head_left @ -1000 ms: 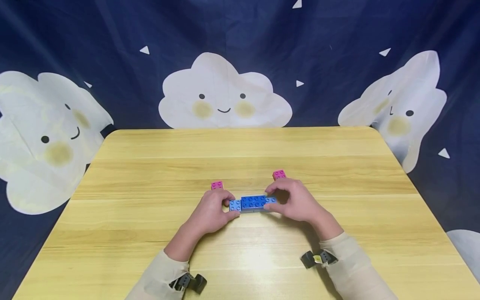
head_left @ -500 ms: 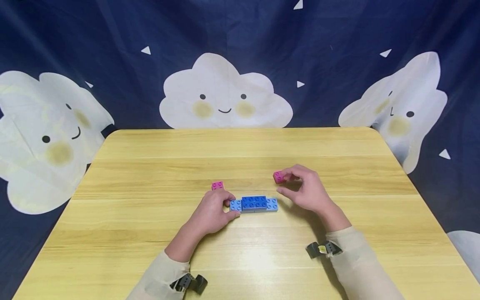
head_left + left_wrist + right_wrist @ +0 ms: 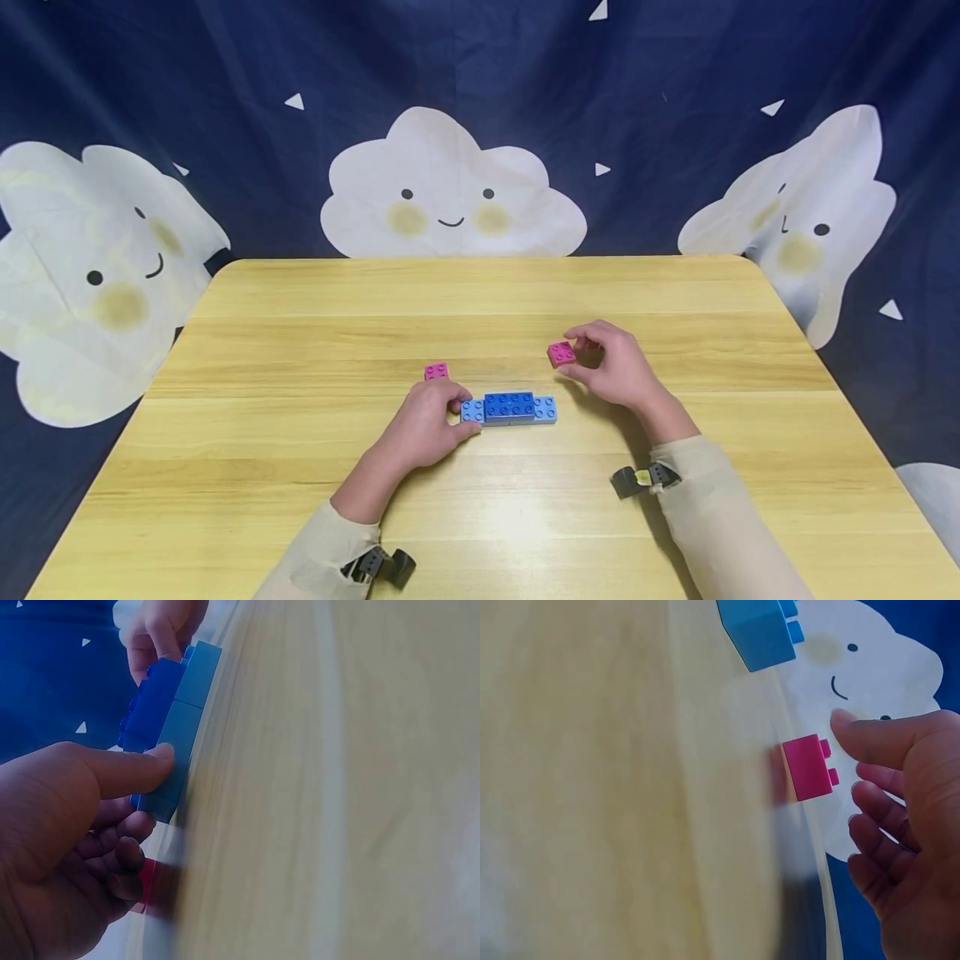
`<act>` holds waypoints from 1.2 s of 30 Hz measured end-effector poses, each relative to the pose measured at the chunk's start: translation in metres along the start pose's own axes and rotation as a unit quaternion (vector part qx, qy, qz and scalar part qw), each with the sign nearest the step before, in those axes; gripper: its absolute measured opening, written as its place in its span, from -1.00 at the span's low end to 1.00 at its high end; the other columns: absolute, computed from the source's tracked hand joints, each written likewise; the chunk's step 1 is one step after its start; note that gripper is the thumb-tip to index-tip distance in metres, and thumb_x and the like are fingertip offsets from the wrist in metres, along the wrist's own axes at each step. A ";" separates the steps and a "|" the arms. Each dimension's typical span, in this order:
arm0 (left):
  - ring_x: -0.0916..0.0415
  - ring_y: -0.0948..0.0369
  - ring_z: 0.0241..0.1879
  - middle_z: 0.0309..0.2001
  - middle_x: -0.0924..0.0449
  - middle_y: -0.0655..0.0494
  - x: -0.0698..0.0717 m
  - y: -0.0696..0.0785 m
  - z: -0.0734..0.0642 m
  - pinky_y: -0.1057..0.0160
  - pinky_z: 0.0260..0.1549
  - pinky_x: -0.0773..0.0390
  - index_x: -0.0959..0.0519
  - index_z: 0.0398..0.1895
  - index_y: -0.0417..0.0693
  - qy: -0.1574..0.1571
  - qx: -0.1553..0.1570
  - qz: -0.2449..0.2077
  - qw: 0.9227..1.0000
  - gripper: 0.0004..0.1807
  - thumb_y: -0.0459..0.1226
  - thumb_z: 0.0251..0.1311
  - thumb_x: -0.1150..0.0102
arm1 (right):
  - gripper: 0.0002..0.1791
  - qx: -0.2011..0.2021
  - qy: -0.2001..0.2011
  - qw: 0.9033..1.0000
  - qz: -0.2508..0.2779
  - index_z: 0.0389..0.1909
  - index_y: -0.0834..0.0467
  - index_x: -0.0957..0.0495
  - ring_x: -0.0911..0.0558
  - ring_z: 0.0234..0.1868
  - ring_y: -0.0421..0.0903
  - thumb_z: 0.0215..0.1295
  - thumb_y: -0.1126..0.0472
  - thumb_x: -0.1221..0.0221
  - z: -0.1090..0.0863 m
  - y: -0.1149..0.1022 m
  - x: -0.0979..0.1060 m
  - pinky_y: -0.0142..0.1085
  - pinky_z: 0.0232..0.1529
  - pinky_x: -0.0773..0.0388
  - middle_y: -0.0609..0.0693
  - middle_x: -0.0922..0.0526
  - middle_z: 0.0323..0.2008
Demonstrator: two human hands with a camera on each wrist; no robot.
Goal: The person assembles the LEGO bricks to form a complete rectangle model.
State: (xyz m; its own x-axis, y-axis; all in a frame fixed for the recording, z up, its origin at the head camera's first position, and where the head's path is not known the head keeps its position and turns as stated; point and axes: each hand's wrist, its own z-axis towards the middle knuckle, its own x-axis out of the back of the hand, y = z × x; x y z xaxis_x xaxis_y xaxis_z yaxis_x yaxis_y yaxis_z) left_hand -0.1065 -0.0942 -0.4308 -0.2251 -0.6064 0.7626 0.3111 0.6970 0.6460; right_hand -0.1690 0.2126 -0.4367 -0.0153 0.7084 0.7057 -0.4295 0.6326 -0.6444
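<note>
In the head view my left hand [image 3: 426, 423] pinches the left end of a low toy-brick assembly. A dark blue brick [image 3: 510, 406] sits on top of two light blue bricks [image 3: 178, 746], whose ends stick out on both sides. The thumb lies along the near light blue side in the left wrist view. My right hand [image 3: 613, 367] is at a small pink brick [image 3: 561, 354] behind the assembly's right end. Thumb and fingers are spread around it; in the right wrist view they stand apart from the pink brick [image 3: 808, 768], which rests on the table.
A second pink brick [image 3: 436, 371] lies just beyond my left hand, partly covered by it. The wooden table [image 3: 480, 300] reaches back to a dark blue curtain [image 3: 637, 67] with white clouds.
My right hand has let go of the assembly's right end and moved back to the right pink brick, which has turned a little. My left hand keeps its hold.
</note>
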 end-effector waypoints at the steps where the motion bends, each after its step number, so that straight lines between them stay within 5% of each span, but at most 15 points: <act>1: -0.39 0.18 -0.33 -0.38 -0.48 0.16 0.000 0.000 0.000 0.16 -0.25 -0.45 -0.67 -0.17 -0.24 0.000 0.000 0.000 1.000 -0.62 -0.20 0.02 -0.55 | -0.47 -0.002 -0.004 1.000 -0.001 -0.03 0.28 -0.65 -0.55 -0.23 0.01 -0.06 0.24 -0.57 0.001 0.001 0.000 -0.07 -0.12 -0.48 0.03 -0.62 -0.29; 11: -0.39 0.17 -0.34 -0.38 -0.47 0.16 0.000 0.000 0.000 0.16 -0.26 -0.45 -0.67 -0.18 -0.23 -0.002 0.000 -0.002 1.000 -0.63 -0.21 0.02 -0.55 | -0.45 -0.039 -0.042 0.998 -0.017 0.00 0.26 -0.64 -0.54 -0.18 -0.03 -0.03 0.20 -0.57 0.006 0.006 -0.002 -0.12 -0.07 -0.44 0.00 -0.62 -0.20; 36: -0.39 0.17 -0.34 -0.40 -0.47 0.17 0.001 0.000 0.000 0.15 -0.23 -0.44 -0.67 -0.20 -0.23 -0.002 -0.001 -0.003 1.000 -0.64 -0.22 0.01 -0.56 | -0.66 -0.047 -0.043 0.998 -0.003 -0.19 0.17 -0.63 -0.51 -0.30 -0.04 0.05 0.23 -0.53 0.006 0.005 -0.005 -0.16 -0.21 -0.43 -0.03 -0.58 -0.34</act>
State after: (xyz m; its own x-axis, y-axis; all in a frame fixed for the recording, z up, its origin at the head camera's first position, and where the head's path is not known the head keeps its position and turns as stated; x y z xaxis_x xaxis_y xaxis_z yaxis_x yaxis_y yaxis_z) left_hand -0.1066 -0.0943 -0.4301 -0.2300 -0.6091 0.7590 0.3113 0.6929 0.6504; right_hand -0.1763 0.2106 -0.4416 -0.0927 0.6776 0.7296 -0.3435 0.6660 -0.6622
